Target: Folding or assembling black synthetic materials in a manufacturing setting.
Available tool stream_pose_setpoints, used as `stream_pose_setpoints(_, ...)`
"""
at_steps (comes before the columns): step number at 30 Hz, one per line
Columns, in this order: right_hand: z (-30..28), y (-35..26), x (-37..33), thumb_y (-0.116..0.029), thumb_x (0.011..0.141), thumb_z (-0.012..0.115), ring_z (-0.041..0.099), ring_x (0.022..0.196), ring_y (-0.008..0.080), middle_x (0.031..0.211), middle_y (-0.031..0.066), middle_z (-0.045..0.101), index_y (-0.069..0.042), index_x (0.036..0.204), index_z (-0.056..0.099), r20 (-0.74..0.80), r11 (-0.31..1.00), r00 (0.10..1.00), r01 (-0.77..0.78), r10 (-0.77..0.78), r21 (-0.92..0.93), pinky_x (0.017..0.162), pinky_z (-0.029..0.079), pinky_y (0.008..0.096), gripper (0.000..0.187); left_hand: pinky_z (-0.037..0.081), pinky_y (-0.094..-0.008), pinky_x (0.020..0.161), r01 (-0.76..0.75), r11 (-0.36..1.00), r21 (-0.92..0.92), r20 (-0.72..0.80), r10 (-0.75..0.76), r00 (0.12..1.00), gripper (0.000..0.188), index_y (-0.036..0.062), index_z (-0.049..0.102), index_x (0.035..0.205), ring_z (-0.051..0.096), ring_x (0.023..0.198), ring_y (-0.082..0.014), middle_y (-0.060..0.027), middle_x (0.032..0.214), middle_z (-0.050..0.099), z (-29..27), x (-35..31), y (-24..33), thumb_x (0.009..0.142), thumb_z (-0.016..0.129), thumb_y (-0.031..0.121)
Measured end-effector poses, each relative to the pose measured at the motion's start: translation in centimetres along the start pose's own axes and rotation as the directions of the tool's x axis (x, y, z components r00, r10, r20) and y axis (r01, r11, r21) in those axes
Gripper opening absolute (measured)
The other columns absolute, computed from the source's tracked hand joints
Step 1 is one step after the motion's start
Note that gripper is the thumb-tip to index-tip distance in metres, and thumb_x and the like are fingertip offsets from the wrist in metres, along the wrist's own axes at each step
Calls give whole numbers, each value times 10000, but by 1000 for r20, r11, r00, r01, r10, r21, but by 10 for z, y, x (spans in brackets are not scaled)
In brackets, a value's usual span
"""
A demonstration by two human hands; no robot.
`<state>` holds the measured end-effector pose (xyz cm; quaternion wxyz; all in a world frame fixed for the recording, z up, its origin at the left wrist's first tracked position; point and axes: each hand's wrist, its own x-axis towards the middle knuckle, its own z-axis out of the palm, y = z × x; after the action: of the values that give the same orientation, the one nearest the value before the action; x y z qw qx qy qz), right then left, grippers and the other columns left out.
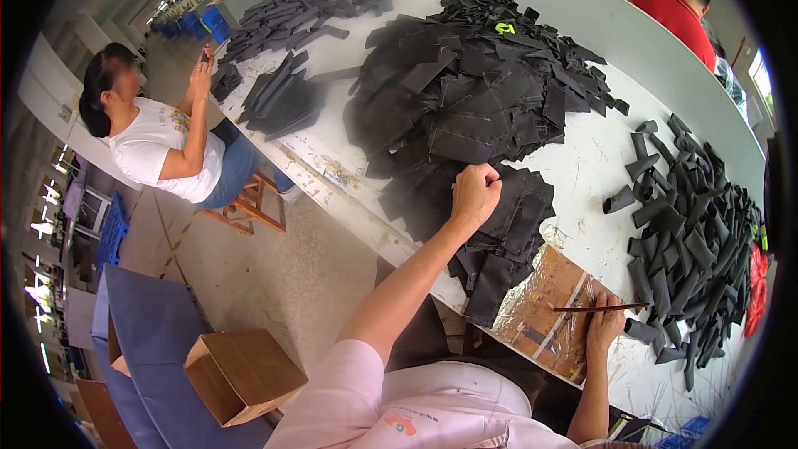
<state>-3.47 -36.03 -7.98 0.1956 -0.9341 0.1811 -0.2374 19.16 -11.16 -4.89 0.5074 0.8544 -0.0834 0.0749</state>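
The right hand [605, 328] is closing around a thin dark stick [578, 309], which is lying crosswise over the fingers and sticking out on both sides. The left hand [476, 193] is curling its fingers narrowly at the near part of a heap of black fabric pieces [465, 129]; whether it is pinching one, I cannot tell. Under and beside the right hand a brown board [549, 287] with shiny tape is lying, and loose black pieces are overlapping its left side.

Close on the right, a pile of black rolled tubes [677, 262] is crowding the right hand, with a red bag [756, 291] sitting at its outer side. The fabric heap is rising beyond the left hand and blocking the way across; a yellow-green scrap [504, 28] is lying on top. Farther left, a fanned stack [284, 100] and a pile of grey strips [320, 4] are resting near a co-worker [162, 137].

A raised panel [594, 17] is bounding the far side. The near table edge [341, 187] is running just left of the heap, and white tabletop [590, 154] is showing between heap and tubes.
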Motion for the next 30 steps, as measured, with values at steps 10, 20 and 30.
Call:
stream_pose_setpoints(10, -3, 3, -2, -157, 831, 496, 474, 602, 321, 649, 153, 504, 0, 698, 519, -41, 999, 998, 40, -41, -23, 555, 358, 381, 207, 384, -155, 549, -143, 780, -609, -198, 25, 980, 87, -11, 537, 808, 468, 599, -19, -1, 688, 548, -51, -18, 53, 763, 601, 25)
stream_pose_setpoints(20, -7, -14, 5, -163, 819, 502, 507, 625, 320, 673, 152, 530, -9, 715, 535, -29, 999, 999, 16, -17, -44, 568, 382, 376, 189, 400, -183, 608, 80, 760, -645, -48, -145, 988, 132, -38, 560, 887, 510, 656, -60, -48, 747, 596, -48, -26, -8, 778, 566, 36)
stream_pose_setpoints(30, -8, -16, 3, -174, 828, 495, 500, 636, 321, 663, 159, 517, 11, 698, 512, 8, 998, 999, -53, 53, -17, 577, 383, 381, 228, 405, -207, 634, 174, 790, -588, -26, -233, 972, 152, -16, 575, 874, 500, 679, -65, -22, 756, 578, -55, -44, -33, 756, 594, 78)
